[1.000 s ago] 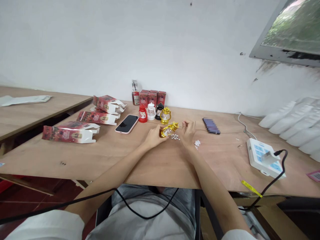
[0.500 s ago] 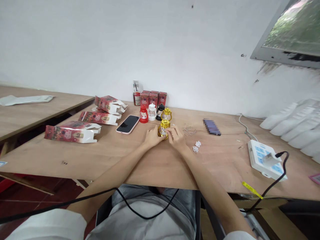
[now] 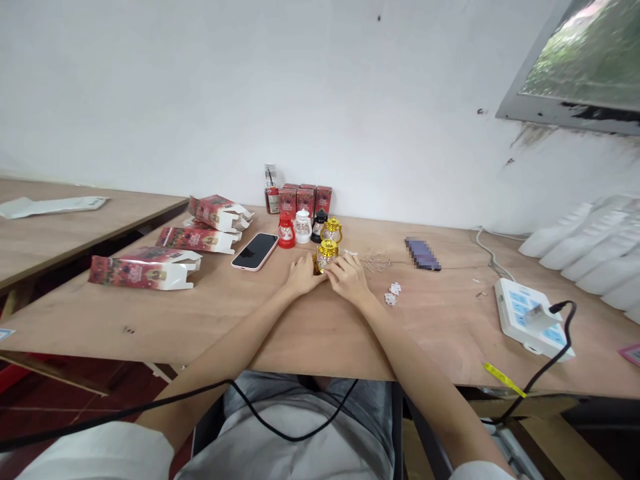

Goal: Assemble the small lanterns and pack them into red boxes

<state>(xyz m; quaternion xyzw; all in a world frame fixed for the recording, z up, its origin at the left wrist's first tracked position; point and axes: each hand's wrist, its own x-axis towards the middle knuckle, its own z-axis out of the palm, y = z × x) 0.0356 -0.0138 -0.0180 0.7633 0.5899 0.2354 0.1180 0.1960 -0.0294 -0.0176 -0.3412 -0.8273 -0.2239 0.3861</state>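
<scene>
Plywood table (image 3: 300, 333) | left hand (image 3: 301, 275), right hand (image 3: 349, 278) apparently hold glossy gold lantern (image 3: 326, 253)

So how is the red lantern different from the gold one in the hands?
The red lantern is red, the held lantern gold. The red lantern stands free by the phone; the held lantern sits nearer, held between the left hand and right hand. Both are small and upright.

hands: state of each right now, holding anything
Left hand: curled on the gold lantern, gripping its side.
Right hand: curled on the same lantern's other side.
</scene>
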